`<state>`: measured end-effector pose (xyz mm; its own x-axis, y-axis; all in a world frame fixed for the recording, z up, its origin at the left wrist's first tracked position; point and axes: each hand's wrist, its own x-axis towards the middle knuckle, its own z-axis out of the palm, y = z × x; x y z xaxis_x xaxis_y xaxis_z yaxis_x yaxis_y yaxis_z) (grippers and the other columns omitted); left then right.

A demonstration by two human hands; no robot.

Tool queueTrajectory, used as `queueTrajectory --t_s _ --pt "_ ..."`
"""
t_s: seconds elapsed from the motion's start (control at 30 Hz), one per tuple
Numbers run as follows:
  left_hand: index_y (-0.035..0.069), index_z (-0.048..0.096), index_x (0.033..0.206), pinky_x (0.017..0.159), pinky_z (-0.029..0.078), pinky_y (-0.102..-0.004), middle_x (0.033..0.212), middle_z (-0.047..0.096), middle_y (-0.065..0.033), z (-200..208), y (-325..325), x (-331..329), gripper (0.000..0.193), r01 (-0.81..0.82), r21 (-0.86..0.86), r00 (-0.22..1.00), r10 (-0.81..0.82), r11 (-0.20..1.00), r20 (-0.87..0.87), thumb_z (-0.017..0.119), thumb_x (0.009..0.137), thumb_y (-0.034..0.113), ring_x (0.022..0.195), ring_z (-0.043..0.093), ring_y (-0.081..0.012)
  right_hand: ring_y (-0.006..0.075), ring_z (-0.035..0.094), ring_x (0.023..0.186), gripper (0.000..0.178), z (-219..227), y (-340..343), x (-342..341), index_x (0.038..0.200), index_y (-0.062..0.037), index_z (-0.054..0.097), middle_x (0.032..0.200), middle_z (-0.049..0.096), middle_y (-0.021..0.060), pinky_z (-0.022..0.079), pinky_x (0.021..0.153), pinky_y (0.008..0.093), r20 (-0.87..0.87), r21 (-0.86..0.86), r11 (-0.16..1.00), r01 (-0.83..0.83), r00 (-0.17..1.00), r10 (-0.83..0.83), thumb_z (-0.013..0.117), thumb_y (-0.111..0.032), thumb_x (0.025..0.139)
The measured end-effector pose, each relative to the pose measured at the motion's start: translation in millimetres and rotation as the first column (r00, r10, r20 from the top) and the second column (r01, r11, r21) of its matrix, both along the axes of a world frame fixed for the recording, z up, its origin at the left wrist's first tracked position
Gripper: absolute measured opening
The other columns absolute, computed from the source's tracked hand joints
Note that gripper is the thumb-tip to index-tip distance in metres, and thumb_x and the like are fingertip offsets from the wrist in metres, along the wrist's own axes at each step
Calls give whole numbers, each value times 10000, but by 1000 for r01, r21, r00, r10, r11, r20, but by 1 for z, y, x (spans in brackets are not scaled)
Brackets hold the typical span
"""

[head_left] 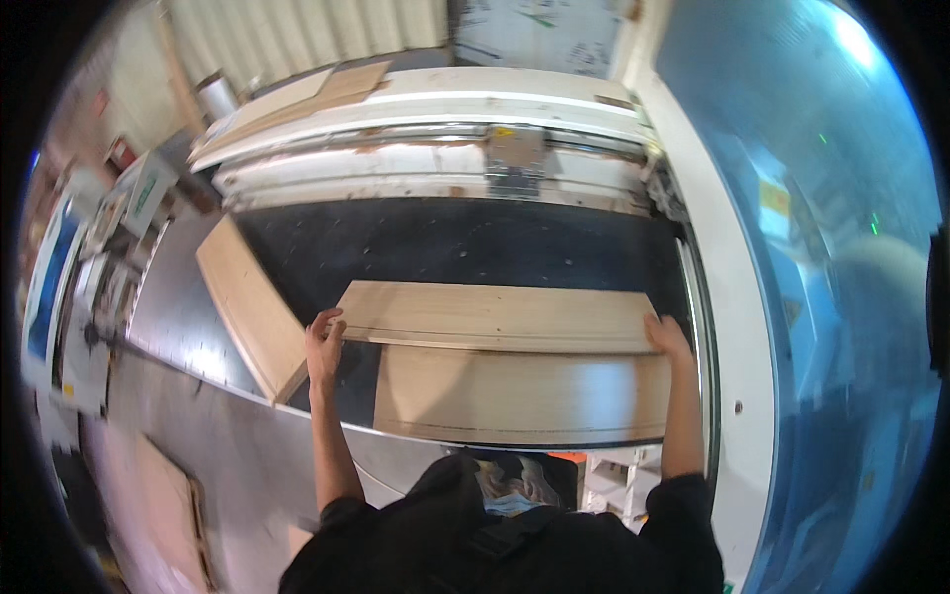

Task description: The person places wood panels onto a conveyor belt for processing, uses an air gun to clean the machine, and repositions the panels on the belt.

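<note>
A long pale wooden board (495, 315) lies crosswise in front of me, gripped at both ends. My left hand (325, 342) is closed on its left end, with the fingers curled at the edge. At the opposite end, my right hand (669, 335) is closed round the board's edge. Below it, nearer my body, a second, wider wooden panel (524, 396) rests on the machine bed, partly covered by the held board. Whether the two boards touch I cannot tell. Left of my left hand, another wooden board (252, 307) lies at a slant on the metal table.
Beyond the boards, the dark machine bed (445, 238) runs to a white beam carrying a metal carriage (516, 158). Flat sheets (297, 104) lie on top at the far left. A white frame with a blue panel (841, 327) stands at the right.
</note>
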<state>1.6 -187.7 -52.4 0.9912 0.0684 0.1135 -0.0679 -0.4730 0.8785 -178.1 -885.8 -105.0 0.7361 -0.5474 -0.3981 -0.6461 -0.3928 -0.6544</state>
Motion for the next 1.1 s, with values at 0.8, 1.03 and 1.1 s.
queueTrajectory --t_s 0.8,1.03,1.1 --pt "193 516 1503 1234 212 -600 1621 337 -255 39 27 -74 667 -168 504 969 48 847 243 726 923 445 1522 216 -520 191 654 1072 395 16 413 31 1290 -52 573 1169 680 117 544 851 363 419 714 649 -261 902 -99 671 -314 1012" --pt "204 468 1570 1258 121 -599 1681 247 -241 16 40 -124 968 46 661 999 -52 749 -10 716 799 735 1566 171 -464 146 693 858 194 93 439 -9 1133 -10 649 943 723 80 550 793 276 374 568 438 -697 693 617 605 -186 1066" --pt "204 461 1575 1265 99 -597 1713 187 -218 9 57 -126 1036 29 737 999 -52 675 8 713 752 780 1581 134 -457 134 694 845 201 88 429 -13 1099 5 659 901 728 86 554 788 283 371 459 531 -712 697 614 611 -185 1060"
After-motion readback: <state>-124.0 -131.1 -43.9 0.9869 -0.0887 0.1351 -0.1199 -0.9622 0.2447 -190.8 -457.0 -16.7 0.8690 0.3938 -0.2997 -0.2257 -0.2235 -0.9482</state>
